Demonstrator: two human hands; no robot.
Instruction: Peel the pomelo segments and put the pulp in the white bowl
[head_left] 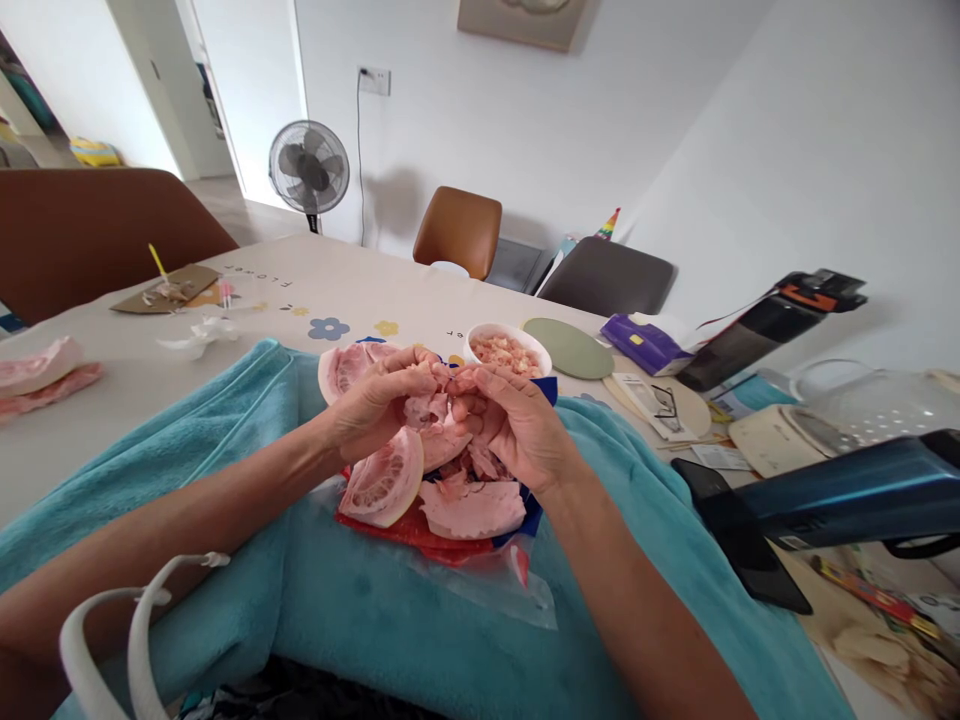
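My left hand (379, 400) and my right hand (510, 420) meet over a pile of pink pomelo pieces (450, 480). Both have their fingers curled round one pomelo segment (439, 385), pinching it between them. Under the hands lie a large curved pomelo wedge (384, 485), a flat piece of pith (472, 508) and another rind piece (341, 368), all on a red and blue plastic bag (450, 545). Just beyond the hands stands a white bowl (480, 340) of peeled pink pulp.
A teal towel (360, 600) covers the near table. Pomelo peel (37, 375) lies far left, a cardboard scrap (169, 290) beyond. To the right are a green disc (570, 348), purple pack (645, 345), dark blue flask (862, 490), black phone (739, 535). Chairs and a fan stand behind.
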